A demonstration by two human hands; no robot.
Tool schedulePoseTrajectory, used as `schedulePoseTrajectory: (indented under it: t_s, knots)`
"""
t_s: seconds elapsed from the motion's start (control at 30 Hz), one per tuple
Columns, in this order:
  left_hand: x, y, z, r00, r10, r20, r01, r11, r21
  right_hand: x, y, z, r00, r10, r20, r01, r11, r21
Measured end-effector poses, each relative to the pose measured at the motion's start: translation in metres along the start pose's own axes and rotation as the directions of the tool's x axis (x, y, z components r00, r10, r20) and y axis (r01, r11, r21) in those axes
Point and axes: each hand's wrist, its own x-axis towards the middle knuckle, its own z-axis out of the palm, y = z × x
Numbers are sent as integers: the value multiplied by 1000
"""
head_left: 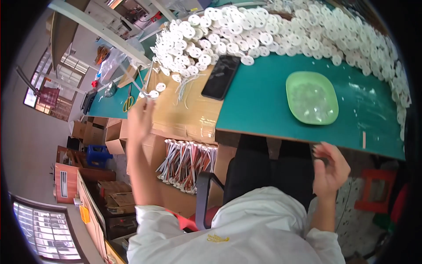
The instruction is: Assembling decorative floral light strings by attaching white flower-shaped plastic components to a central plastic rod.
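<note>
Left of the phone (221,77), the blurred left hand (140,119) is at some white discs (161,87); I cannot tell its grip. Right of the phone are a green bowl (292,99) and, nearer the body, the right hand (330,170), its grip released.

Green bowl (307,76), white discs (259,37), seemingly black phone (221,78).

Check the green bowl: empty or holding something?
Holding something. The green bowl sits upright, with translucent whitish pieces across its bottom and bare wall around them. Too unclear to tell what they are.
</note>
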Motion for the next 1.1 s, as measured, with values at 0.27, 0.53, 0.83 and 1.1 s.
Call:
schedulePoseTrajectory:
  t_s: [0.27, 0.53, 0.83, 1.1]
  knots:
    - [161, -148, -17, 981, -72, 179, 2, 931, 365, -37, 55, -85, 949, 205, -239, -269, 923, -276]
    - [145, -70, -13, 955, 125, -270, -78, 980, 181, -15, 68, -131, 891, -93, -445, -10, 974, -224]
    - [41, 171, 110, 398, 742, -540, -910, 394, -129, 62, 92, -86, 816, 132, -563, -270, 948, -169]
    - [92, 230, 198, 456, 535, -711, -888, 330, -321, 146, 44, -106, 995, -73, -75, 12, 790, -613]
